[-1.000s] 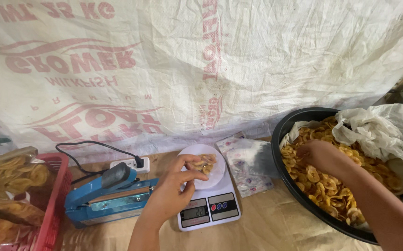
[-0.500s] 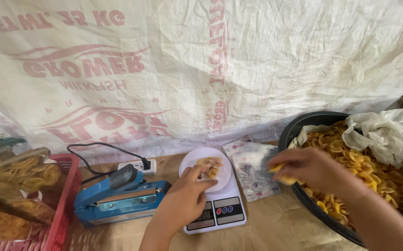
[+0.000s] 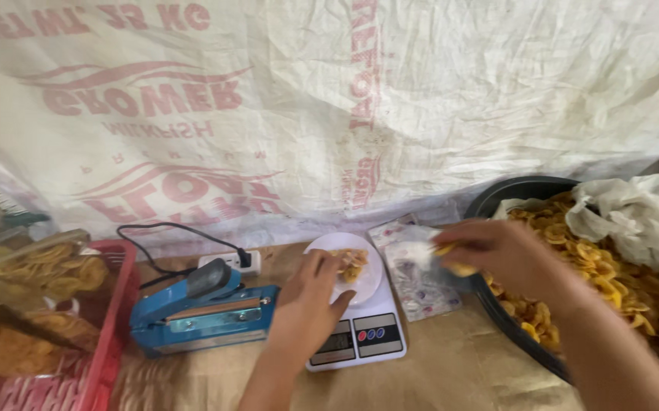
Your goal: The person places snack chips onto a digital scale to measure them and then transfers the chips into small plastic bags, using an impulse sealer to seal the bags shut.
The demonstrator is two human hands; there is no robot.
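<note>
Lower centre of frame: I see the left hand (image 3: 308, 304) resting on the white kitchen scale (image 3: 360, 335), fingers loosely curled over the near rim of the round white weighing plate (image 3: 367, 275), gripping nothing that I can make out. A small pile of yellow chips (image 3: 352, 262) lies on the plate, just beside the fingertips.

Centre right: the right hand (image 3: 501, 255) hangs between the scale and the black basin (image 3: 497, 199), closed around a few chips (image 3: 459, 269). The basin, at right, is full of chips, with a white plastic sheet (image 3: 634, 213) crumpled over them.

A printed plastic pouch (image 3: 419, 285) lies on the tabletop (image 3: 451, 365) between scale and basin.

Lower left: a blue heat sealer (image 3: 204, 316), its black cord running to a white socket (image 3: 230, 262). A red basket (image 3: 109, 335) holds bagged chips at far left.
</note>
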